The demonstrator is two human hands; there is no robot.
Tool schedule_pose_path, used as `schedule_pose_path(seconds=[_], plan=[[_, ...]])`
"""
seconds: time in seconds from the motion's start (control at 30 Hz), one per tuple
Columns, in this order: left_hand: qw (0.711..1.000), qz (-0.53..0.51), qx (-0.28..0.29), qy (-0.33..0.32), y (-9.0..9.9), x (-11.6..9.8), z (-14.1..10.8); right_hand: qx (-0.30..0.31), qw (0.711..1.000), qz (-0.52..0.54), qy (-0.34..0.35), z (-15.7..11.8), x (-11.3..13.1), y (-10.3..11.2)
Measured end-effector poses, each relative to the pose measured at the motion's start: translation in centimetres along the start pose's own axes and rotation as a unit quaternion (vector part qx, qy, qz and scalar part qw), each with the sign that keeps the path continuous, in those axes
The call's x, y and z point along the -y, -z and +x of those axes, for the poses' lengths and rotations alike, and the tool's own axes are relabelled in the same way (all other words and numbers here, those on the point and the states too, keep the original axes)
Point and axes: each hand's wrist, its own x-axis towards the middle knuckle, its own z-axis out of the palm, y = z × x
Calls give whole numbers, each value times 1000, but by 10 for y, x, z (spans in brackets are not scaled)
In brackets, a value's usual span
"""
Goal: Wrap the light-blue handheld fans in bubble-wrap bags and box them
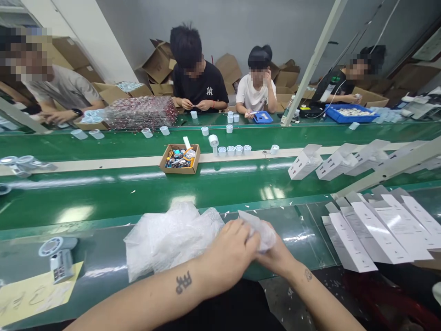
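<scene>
Packet, whitish, in both hands; crinkled plastic heap beside.

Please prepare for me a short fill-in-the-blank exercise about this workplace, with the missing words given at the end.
1. The pale bundle is held by the right hand and the ____ hand.
2. At the lower left, the device rests partly on paper of ____ colour.
3. The small box of tools is made of ____.
4. The nearest white boxes stand to the ____ of both hands.

Missing words: left; yellow; cardboard; right.
</scene>
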Motion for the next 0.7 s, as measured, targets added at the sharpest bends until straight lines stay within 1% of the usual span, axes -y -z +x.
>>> schedule_pose_path(seconds=[0.03,0.07,0.1,0.17,0.23,0.3,0.37,0.4,0.47,0.5,0.53,0.6,0.63,0.67,0.7], plan=[[999,-1,-9,-36,-6,0,-1,13,1000,10,2,-2,-1,4],[998,0,-7,-58,-14,1,-1,24,1000,16,-3,-4,-2,7],[998,3,5,-66,-23,3,-2,34,999,19,-12,-6,-2,10],[998,15,34,-52,-41,5,-3,43,998,33,-37,-9,-2,13],[998,26,35,-42,-56,5,-2,41,996,50,-58,-9,-2,15],[998,36,17,-50,-64,4,0,44,996,54,-63,-4,0,18],[997,52,10,-52,-63,4,6,62,995,48,-65,7,1,23],[997,59,9,-41,-60,5,9,82,994,44,-62,15,2,28],[998,58,-14,-8,-48,9,13,120,991,34,-47,39,1,40],[998,48,-44,5,-41,13,12,129,990,28,-42,54,-2,48],[996,32,-84,18,-33,20,7,124,991,20,-40,71,-6,57],[983,-18,-169,71,-21,42,-13,76,996,-6,-49,107,-18,78],[971,-53,-201,120,-18,59,-29,34,998,-23,-55,125,-26,89],[952,-94,-223,189,-17,79,-50,-4,997,-42,-63,142,-35,100],[919,-139,-239,281,-17,101,-74,-42,996,-51,-67,159,-44,110]])
